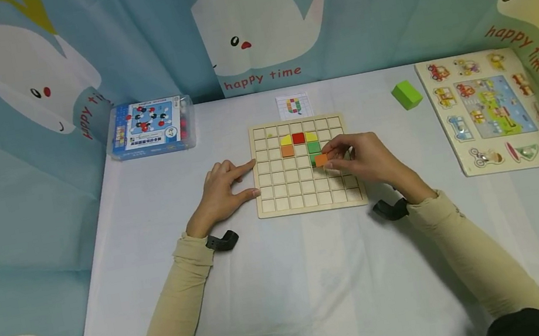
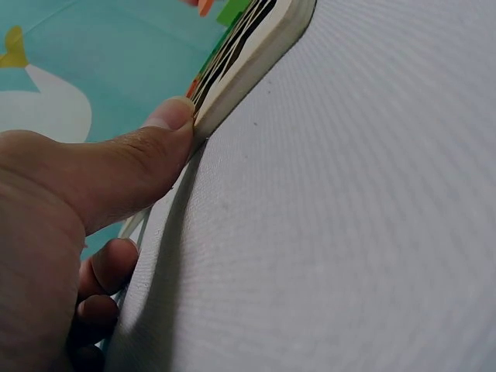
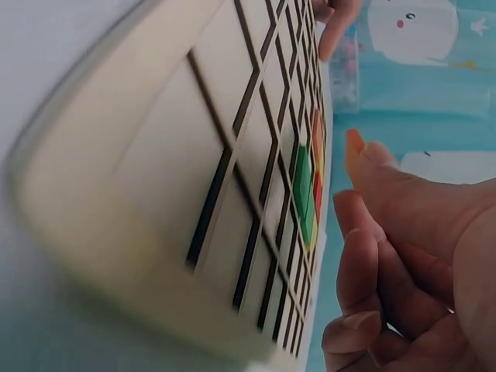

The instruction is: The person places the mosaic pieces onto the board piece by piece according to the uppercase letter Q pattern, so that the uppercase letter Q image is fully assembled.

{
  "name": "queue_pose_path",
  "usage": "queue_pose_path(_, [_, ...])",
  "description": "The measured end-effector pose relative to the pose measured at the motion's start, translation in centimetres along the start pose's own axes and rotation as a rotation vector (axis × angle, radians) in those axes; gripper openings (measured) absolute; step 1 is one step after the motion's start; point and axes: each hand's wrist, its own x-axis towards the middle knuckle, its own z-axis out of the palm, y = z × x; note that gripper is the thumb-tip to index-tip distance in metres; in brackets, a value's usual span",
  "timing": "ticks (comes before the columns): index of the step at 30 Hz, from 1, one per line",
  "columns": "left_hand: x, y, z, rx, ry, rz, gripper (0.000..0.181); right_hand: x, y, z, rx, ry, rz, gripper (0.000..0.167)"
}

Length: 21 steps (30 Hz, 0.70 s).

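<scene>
My right hand (image 1: pixel 361 155) pinches an orange square tile (image 1: pixel 321 160) between thumb and fingertips above the wooden grid board (image 1: pixel 278 190). Only a corner of that tile shows in the right wrist view. In the grid lie a red square tile (image 1: pixel 298 138), yellow curved-edge tiles either side of it, an orange tile (image 1: pixel 287 151) and a green tile (image 1: pixel 313 147); more green shows partly behind the held tile. At the board's left edge, my left hand (image 1: pixel 220 193) touches the rim with straight thumb and forefinger. A small pattern card (image 1: pixel 283 109) lies behind the board.
On the back left stands a clear plastic case (image 1: pixel 150 127) with a molecule picture on its lid. A green block (image 1: pixel 406 95) lies at back right, beside a wooden picture puzzle board (image 1: pixel 468 158). A printed blue curtain (image 1: pixel 147 45) hangs behind the white table (image 1: pixel 278 285).
</scene>
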Motion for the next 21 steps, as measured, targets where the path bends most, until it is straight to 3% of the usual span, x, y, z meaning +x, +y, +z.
queue_pose_path(16, [-0.2,0.0,-0.1,-0.008,-0.001,0.001,0.072,3.3,-2.3,2.8,-0.043,-0.081,-0.017,0.023])
queue_pose_path(21, [-0.1,0.0,-0.1,-0.014,-0.004,0.003,0.071,3.9,-2.8,3.2,-0.101,-0.108,0.021,0.022])
